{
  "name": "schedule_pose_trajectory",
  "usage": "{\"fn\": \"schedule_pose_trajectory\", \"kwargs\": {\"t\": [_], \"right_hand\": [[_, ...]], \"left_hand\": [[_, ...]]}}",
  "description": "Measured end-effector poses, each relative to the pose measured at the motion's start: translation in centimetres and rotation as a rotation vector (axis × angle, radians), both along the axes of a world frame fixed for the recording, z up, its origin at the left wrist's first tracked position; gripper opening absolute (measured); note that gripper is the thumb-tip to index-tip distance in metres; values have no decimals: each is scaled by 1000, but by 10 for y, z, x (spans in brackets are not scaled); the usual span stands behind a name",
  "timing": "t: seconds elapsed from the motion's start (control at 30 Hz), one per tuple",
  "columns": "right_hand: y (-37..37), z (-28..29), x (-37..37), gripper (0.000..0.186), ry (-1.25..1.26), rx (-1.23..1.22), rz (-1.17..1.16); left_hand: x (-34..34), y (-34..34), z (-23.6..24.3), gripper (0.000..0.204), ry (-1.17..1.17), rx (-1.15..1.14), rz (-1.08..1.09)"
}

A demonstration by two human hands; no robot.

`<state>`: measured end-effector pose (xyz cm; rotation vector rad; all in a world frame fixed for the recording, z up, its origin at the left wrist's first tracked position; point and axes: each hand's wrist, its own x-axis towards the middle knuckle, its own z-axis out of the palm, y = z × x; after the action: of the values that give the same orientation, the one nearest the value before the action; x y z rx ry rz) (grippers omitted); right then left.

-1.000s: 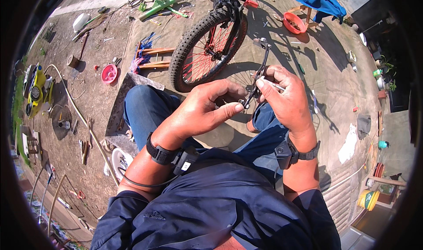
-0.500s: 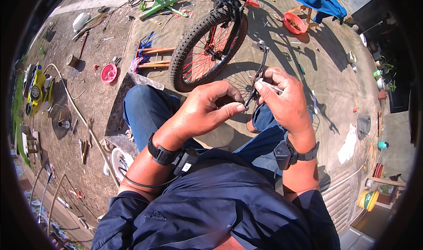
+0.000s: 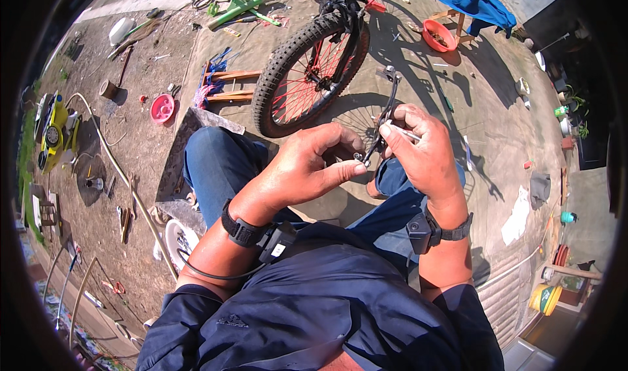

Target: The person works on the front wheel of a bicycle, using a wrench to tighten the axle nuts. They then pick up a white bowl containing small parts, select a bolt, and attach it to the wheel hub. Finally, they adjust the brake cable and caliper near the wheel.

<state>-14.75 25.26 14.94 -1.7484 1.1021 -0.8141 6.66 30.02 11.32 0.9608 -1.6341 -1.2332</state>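
Above my knees, a slim black curved part (image 3: 394,90), perhaps a bicycle brake arm, slants between my hands with metal fittings at its ends. My right hand (image 3: 424,145) is closed around its middle and also pinches a thin silver rod (image 3: 411,135). My left hand (image 3: 311,162) is closed at the lower end, thumb and fingers about a small metal fitting (image 3: 358,156); its curled fingers partly hide what they grip. Just beyond stands a bicycle front wheel (image 3: 269,77) with a thick knobby tyre and red spokes.
A grey metal trough (image 3: 171,150) lies beside my left knee, near a white basin (image 3: 175,237). A wooden-legged stool (image 3: 232,96) stands left of the wheel. Farther out are a pink bowl (image 3: 162,109), an orange basin (image 3: 439,35) and a yellow toy car (image 3: 53,135).
The lower end of the black part has tipped up slightly and its small metal fitting now shows above my left thumb. Both hands keep nearly the same place.
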Motion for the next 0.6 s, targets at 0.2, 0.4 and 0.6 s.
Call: {"fn": "schedule_pose_trajectory", "kwargs": {"t": [0.2, 0.4, 0.6], "right_hand": [[-2, -4, -2, 19, -5, -12, 9], [-1, -6, 2, 14, -82, 7, -48], [-3, -2, 0, 22, 2, 29, -10]], "left_hand": [[3, -2, 0, 17, -51, -76, -9], [-1, 1, 2, 15, 56, 23, 7], [2, -3, -2, 16, -10, 66, -4]]}}
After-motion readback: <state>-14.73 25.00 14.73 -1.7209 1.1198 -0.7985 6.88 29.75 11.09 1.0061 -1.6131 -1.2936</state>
